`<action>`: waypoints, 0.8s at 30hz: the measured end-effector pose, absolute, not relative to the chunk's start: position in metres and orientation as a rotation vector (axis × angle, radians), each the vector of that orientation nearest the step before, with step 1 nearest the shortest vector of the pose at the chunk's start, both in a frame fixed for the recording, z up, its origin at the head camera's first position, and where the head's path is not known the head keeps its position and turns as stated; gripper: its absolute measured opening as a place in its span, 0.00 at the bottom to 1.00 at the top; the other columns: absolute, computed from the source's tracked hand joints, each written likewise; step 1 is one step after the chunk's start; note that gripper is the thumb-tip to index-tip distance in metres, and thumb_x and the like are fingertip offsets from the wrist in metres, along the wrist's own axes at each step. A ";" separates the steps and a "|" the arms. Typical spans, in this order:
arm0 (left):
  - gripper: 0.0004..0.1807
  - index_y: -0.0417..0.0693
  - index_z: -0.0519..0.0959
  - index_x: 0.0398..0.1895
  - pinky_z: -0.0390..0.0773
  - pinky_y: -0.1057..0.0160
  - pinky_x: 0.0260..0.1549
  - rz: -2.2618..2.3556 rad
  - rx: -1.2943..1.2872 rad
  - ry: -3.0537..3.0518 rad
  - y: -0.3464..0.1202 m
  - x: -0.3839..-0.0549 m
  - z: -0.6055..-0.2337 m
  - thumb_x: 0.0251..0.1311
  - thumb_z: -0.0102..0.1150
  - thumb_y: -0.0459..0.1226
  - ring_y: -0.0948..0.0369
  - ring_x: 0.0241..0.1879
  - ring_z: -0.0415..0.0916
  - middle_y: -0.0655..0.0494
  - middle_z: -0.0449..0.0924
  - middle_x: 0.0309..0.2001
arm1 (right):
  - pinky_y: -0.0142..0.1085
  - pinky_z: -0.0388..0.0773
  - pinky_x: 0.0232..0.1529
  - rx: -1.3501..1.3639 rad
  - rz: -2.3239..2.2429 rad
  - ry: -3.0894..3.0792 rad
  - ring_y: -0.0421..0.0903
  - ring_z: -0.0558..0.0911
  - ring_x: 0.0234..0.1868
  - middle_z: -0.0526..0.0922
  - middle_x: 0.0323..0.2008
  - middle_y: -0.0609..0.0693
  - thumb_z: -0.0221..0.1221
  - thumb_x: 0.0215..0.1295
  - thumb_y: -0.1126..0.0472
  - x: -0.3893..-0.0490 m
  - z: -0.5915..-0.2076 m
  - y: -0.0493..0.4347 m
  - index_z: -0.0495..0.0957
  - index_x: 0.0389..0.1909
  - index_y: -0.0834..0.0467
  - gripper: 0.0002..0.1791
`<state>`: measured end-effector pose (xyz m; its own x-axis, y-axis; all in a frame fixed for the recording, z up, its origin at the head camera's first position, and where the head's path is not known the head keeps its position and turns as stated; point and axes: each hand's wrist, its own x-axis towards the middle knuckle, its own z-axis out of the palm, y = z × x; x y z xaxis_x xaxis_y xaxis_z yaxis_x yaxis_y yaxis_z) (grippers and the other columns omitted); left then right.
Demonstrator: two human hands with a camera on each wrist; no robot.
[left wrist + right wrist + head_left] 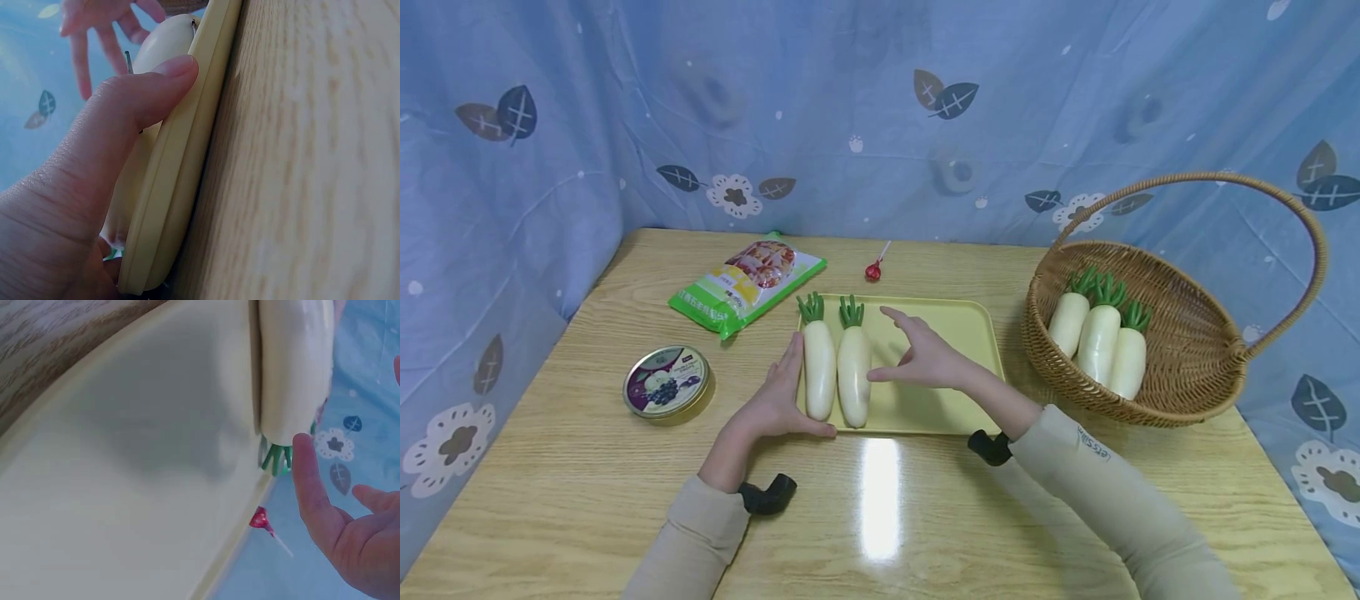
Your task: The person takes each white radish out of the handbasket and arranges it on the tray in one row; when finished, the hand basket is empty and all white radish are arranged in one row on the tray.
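Two white radishes with green tops lie side by side on the left part of a yellow tray (936, 408), the left radish (820, 371) next to the right radish (853, 375). At the tray's front left corner is my left hand (778, 400), fingers stretched along the left radish's outer side. Its thumb rests on the tray's front rim (169, 150) in the left wrist view. My right hand (928, 354) hovers over the tray, thumb and fingers spread, holding nothing. Its thumb tip is close to the right radish; whether they touch, I cannot tell.
A wicker basket (1195, 350) with a tall handle stands at the right, holding three more white radishes (1099, 342). Behind the tray lies a red lollipop (873, 271). A green and white food packet (748, 283) and a round tin (666, 382) are on the left.
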<state>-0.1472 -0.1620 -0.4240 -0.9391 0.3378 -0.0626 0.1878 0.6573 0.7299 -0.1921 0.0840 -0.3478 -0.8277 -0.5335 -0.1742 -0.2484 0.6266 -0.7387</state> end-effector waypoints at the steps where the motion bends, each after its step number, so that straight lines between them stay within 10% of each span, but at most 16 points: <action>1: 0.80 0.36 0.26 0.69 0.34 0.43 0.64 1.149 0.429 2.681 -0.162 -0.147 -0.424 0.23 0.78 0.53 0.50 0.69 0.26 0.41 0.24 0.70 | 0.34 0.78 0.33 -0.623 -1.044 2.474 0.45 0.80 0.32 0.53 0.64 0.66 0.68 0.47 0.48 -0.191 -0.346 0.085 0.46 0.71 0.53 0.55; 24: 0.80 0.37 0.25 0.68 0.33 0.45 0.64 1.148 0.428 2.672 -0.161 -0.146 -0.422 0.24 0.78 0.52 0.49 0.69 0.26 0.41 0.23 0.70 | 0.38 0.77 0.35 -0.725 -1.041 2.557 0.47 0.80 0.37 0.58 0.63 0.60 0.68 0.48 0.48 -0.176 -0.305 0.129 0.47 0.71 0.51 0.53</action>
